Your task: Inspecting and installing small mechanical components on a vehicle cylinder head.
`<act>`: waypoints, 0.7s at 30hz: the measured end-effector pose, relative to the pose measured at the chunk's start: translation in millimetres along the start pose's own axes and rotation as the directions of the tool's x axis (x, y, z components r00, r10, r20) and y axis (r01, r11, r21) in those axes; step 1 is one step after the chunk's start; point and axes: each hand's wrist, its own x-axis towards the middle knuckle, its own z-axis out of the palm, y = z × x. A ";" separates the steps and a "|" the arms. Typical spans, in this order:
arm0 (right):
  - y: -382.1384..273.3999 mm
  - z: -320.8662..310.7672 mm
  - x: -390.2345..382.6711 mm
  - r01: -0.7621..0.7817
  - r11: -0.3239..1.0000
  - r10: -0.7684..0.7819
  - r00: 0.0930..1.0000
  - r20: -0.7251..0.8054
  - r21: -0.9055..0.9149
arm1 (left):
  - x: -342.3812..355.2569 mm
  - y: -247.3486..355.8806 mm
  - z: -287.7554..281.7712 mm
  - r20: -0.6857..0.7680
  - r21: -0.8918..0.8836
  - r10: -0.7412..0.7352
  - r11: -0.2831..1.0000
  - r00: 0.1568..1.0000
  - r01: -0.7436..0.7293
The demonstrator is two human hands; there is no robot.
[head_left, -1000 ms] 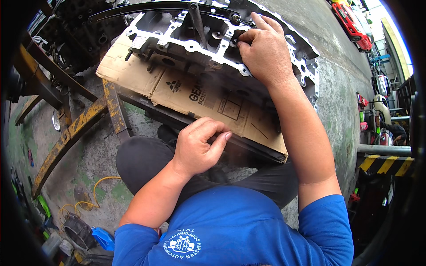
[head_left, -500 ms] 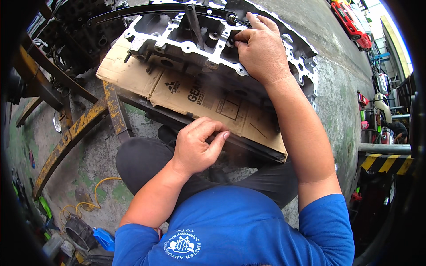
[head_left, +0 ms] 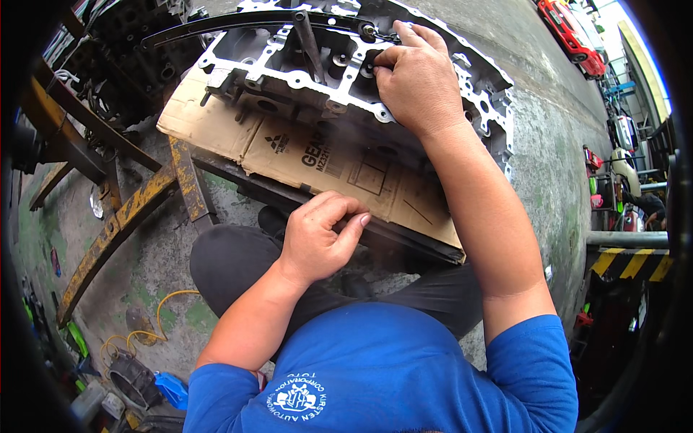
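A silver metal cylinder head (head_left: 297, 79) rests on a flattened brown cardboard box (head_left: 216, 130) in front of me. Across its top lies a long curved black lever tool (head_left: 253, 19), with a dark rod (head_left: 309, 50) slanting down from it into the casting. My right hand (head_left: 419, 83) reaches over the casting at the tool's right end. Its fingers are bent and closed down by the tool tip and a recess, and whatever they grip is hidden. My left hand (head_left: 323, 234) hovers at the cardboard's near edge, fingers curled and thumb against the forefinger; I cannot see anything in it.
A worn yellow metal stand (head_left: 123, 224) rises at the left, with a dark engine block (head_left: 137, 65) behind it. On the floor lie a yellow hose (head_left: 155, 317) and a blue object (head_left: 171, 390). A red car (head_left: 572, 36) is at the far right.
The cylinder head, the lever tool and my right hand have shifted slightly left over the cardboard. My left hand keeps nearly the same place and pose.
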 end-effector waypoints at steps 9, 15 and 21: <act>-0.7 1.0 -0.5 0.007 1.000 -0.008 1.000 0.007 0.006 | -1.2 -2.0 1.1 0.000 0.010 0.016 1.000 1.000 -0.016; -0.4 -0.5 0.1 -0.009 1.000 0.009 1.000 0.017 0.011 | -0.7 -1.6 1.0 -0.002 0.004 0.010 1.000 1.000 -0.010; -3.5 -1.3 -0.2 -0.023 1.000 0.023 0.999 0.027 0.007 | 0.9 -4.0 0.1 0.001 0.025 0.043 0.999 0.999 -0.043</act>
